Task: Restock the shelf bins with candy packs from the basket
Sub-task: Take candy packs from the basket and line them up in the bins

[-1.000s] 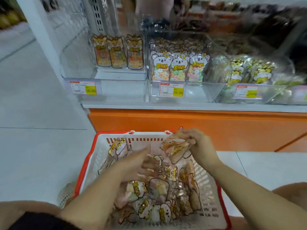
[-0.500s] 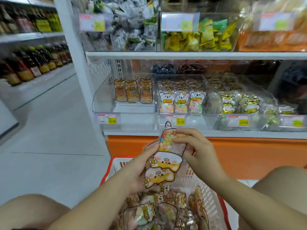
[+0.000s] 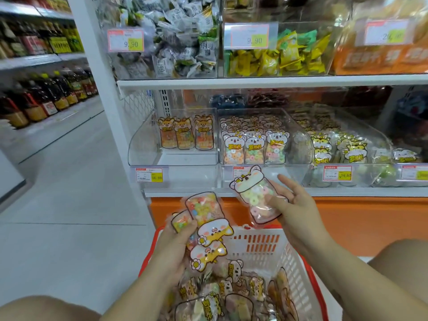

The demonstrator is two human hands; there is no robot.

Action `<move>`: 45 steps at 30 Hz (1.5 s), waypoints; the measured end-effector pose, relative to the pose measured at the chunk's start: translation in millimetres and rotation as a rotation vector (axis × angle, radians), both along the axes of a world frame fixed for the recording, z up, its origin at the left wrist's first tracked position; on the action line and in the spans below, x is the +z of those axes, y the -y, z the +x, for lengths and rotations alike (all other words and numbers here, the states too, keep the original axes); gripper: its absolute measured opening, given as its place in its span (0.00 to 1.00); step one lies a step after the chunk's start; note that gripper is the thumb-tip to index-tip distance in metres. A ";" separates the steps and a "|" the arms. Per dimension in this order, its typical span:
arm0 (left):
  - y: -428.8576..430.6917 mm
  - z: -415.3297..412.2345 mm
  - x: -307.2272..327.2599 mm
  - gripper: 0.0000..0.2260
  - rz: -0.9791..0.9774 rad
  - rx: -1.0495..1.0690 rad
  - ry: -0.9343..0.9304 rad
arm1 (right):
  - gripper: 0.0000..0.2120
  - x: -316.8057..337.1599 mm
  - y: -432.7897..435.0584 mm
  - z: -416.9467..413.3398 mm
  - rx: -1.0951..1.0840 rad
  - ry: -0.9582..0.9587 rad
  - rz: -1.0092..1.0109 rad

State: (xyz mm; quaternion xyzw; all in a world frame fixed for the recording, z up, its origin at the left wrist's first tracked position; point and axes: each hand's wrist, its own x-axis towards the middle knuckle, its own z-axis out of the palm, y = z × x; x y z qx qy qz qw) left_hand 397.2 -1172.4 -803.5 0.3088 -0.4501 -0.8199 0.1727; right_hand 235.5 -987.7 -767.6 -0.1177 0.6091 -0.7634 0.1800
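Half a second ago both hands were pressed together on one stack of packs. Now the stack is split. My right hand (image 3: pixel 294 205) has drawn a single ring-candy pack (image 3: pixel 253 200) up and away; thumb and fingers pinch its lower half, and it hangs just below the front of the middle bin (image 3: pixel 278 174). My left hand (image 3: pixel 176 249) stays clamped on the fox packs (image 3: pixel 206 218), held upside down above the basket (image 3: pixel 266 237). I read this as sorting done: each kind can now go to its matching bin.

Counts: one pack in the right hand, and two fox packs I can count in the left, perhaps a third hidden behind. The left bin (image 3: pixel 185 172) holds three fox packs upright at its back. The middle bin shows three ring-candy packs in its front row, with more rows behind that I cannot count. The basket still holds many loose packs.
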 end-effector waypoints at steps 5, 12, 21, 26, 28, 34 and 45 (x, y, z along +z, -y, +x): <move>-14.7 -4.8 0.2 0.17 -0.141 -0.027 0.012 | 0.23 13.1 -1.3 29.9 -0.064 -0.545 0.276; -27.6 -6.6 3.1 0.18 -0.135 -0.071 -0.035 | 0.24 -11.6 18.1 74.1 0.375 -1.015 0.552; -15.3 -24.7 27.5 0.13 -0.545 -0.116 -0.030 | 0.45 34.6 31.1 13.9 0.441 -0.955 0.795; -3.3 -72.8 68.8 0.09 -0.647 -0.057 -0.041 | 0.38 70.0 44.1 -34.8 0.321 -0.898 0.750; 0.6 -95.1 81.6 0.07 -0.645 -0.035 -0.060 | 0.35 81.8 46.6 -59.0 0.228 -0.860 0.694; 21.8 -145.0 97.5 0.08 -0.567 0.070 -0.070 | 0.35 99.6 43.5 -152.0 -0.088 -0.751 0.707; 44.6 -196.2 95.6 0.08 -0.581 0.127 -0.094 | 0.32 68.9 75.0 -231.0 0.159 -0.802 0.988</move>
